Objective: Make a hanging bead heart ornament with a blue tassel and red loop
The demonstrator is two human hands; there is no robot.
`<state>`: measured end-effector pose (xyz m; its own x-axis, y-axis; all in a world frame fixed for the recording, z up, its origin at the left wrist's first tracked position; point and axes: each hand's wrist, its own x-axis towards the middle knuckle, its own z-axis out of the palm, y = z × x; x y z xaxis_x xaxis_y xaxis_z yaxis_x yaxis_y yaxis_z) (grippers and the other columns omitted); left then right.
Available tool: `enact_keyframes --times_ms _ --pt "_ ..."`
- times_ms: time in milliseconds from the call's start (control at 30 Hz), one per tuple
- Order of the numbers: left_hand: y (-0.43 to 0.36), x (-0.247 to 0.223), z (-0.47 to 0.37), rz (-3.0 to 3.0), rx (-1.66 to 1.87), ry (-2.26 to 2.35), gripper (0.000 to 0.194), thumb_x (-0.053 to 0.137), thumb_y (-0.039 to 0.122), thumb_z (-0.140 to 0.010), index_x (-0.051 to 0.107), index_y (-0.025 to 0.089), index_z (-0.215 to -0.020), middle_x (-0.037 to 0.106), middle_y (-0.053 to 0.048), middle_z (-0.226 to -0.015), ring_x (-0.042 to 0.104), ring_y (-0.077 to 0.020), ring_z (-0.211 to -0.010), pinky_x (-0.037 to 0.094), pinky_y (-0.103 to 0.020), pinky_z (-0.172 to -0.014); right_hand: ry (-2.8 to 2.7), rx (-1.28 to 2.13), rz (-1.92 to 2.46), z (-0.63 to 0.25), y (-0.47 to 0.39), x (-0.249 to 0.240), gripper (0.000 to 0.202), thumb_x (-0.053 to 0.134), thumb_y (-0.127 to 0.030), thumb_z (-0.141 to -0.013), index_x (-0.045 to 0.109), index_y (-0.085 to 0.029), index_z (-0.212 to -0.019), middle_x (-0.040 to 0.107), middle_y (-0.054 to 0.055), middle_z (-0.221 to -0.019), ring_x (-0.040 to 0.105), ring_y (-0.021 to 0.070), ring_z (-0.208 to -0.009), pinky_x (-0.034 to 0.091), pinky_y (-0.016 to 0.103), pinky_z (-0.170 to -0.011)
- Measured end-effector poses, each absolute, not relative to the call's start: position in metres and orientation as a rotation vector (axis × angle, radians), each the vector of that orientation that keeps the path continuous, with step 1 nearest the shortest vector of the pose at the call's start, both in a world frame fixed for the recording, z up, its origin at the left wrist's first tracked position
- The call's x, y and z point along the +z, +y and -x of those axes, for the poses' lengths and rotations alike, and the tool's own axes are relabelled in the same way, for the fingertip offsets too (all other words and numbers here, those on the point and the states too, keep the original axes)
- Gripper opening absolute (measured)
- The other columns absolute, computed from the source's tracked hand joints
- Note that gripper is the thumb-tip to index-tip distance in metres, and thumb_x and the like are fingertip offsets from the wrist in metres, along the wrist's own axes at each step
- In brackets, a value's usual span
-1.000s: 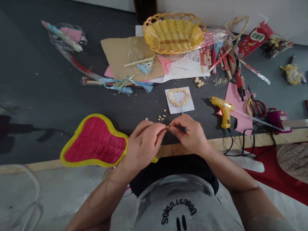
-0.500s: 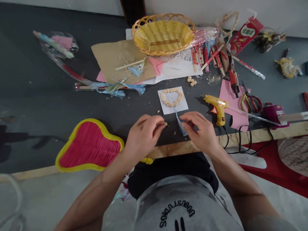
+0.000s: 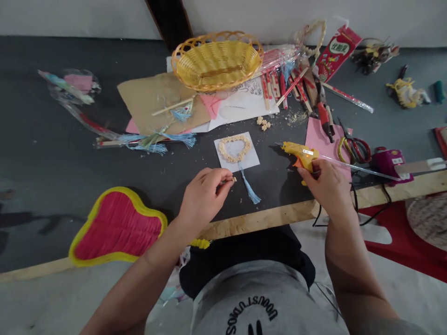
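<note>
Between the thumb and fingertips of my left hand [image 3: 206,193] is a small pale wooden piece [image 3: 234,179], pinched just above the table. My right hand [image 3: 326,184] has its fingers around the handle of a yellow glue gun [image 3: 302,153], whose nozzle points left. A clear glue stick [image 3: 352,165] sticks out of the gun's back. In front of my left hand lies a white paper square [image 3: 253,156] bearing a ring of small pale pieces [image 3: 223,152]. A blue tassel [image 3: 249,188] hangs from the ring toward the table's near edge.
A yellow wicker basket [image 3: 216,60] stands at the back over papers. Scissors [image 3: 354,146], red-handled pliers [image 3: 324,118] and pink paper [image 3: 314,130] lie to the right. At left, a pink-and-yellow padded shape [image 3: 118,225] overhangs the wooden edge. A black cord [image 3: 354,200] dangles at the right.
My right hand has left the blue tassel, moved right and taken hold of the glue gun's handle. My left hand keeps its pinch on the small piece. The view has shifted slightly.
</note>
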<state>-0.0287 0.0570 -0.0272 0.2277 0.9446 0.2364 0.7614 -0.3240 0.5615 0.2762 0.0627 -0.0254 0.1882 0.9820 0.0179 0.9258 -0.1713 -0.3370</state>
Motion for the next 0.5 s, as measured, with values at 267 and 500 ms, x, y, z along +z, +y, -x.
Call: enact_keyframes --times_ms 267,500 --pt "0.077 -0.029 0.021 -2.225 0.682 1.555 0.009 0.064 0.016 -0.087 0.065 0.022 -0.092 0.073 -0.002 -0.086 0.069 -0.0185 -0.081 0.054 -0.030 -0.076 -1.404 0.654 2.031 -0.282 0.068 -0.024 0.030 0.069 -0.046 -0.076 0.067 -0.019 -0.089 0.069 0.004 -0.077 0.061 0.0179 -0.064 0.046 0.031 -0.059" --pt "0.076 -0.029 0.017 -2.178 0.733 1.576 0.010 0.067 0.019 -0.087 0.064 0.022 -0.096 0.074 -0.003 -0.091 0.070 -0.0178 -0.084 0.056 -0.030 -0.081 -0.940 1.249 1.473 -0.278 0.058 -0.020 0.025 0.066 -0.037 -0.073 0.063 -0.024 -0.095 0.063 0.001 -0.077 0.058 0.0154 -0.061 0.047 0.029 -0.052"
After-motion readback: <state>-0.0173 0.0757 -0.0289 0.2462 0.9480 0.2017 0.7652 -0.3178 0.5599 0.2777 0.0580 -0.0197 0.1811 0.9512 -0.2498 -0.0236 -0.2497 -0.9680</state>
